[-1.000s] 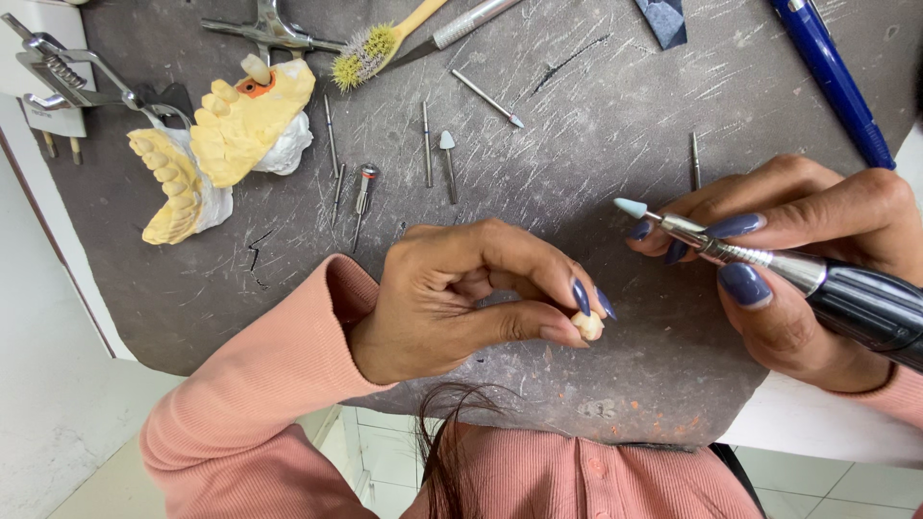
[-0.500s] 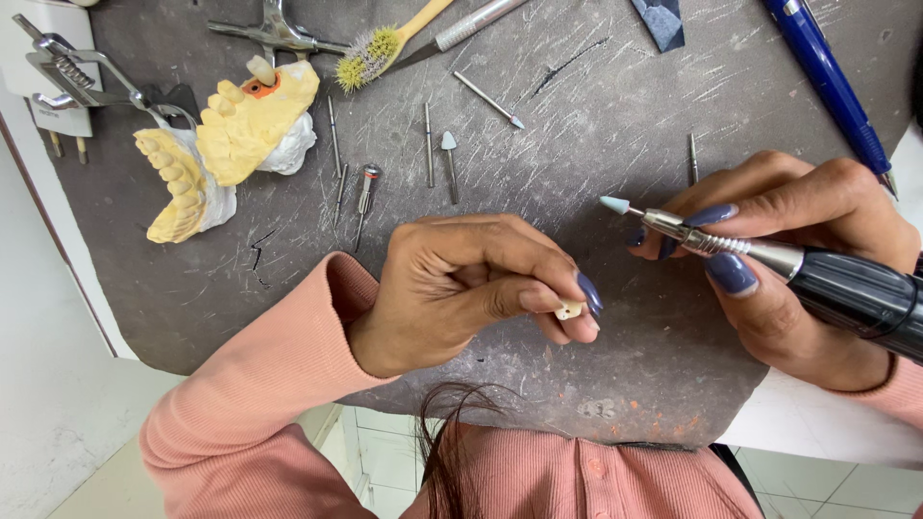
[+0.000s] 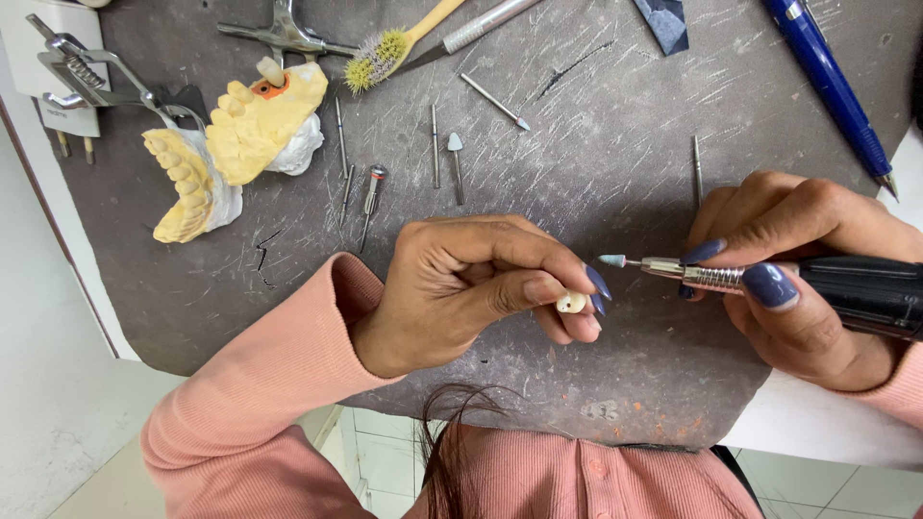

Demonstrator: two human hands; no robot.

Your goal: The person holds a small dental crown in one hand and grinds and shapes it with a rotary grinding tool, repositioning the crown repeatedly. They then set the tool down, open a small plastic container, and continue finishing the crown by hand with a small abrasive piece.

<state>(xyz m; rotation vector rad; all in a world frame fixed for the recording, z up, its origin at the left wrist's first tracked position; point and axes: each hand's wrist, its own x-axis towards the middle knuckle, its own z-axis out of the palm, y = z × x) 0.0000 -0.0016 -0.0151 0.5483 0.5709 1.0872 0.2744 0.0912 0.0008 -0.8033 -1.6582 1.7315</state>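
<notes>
My left hand point(image 3: 481, 288) pinches a small cream-coloured tooth crown point(image 3: 571, 303) between thumb and fingertips, just above the dark scratched work mat point(image 3: 596, 144). My right hand point(image 3: 798, 279) grips a black rotary handpiece point(image 3: 846, 288) like a pen. Its metal nose ends in a pale blue pointed bur point(image 3: 612, 259), which hovers a little above and to the right of the crown, not touching it.
Yellow dental casts point(image 3: 231, 144) on a metal articulator point(image 3: 96, 77) sit at the far left. Several loose burs point(image 3: 442, 154) lie mid-mat, with a brush point(image 3: 385, 43), a metal instrument point(image 3: 481, 24) and a blue pen point(image 3: 827, 82) along the far edge.
My left hand turned the crown and lowered it slightly to the right. The handpiece dropped and its tip moved closer to the crown.
</notes>
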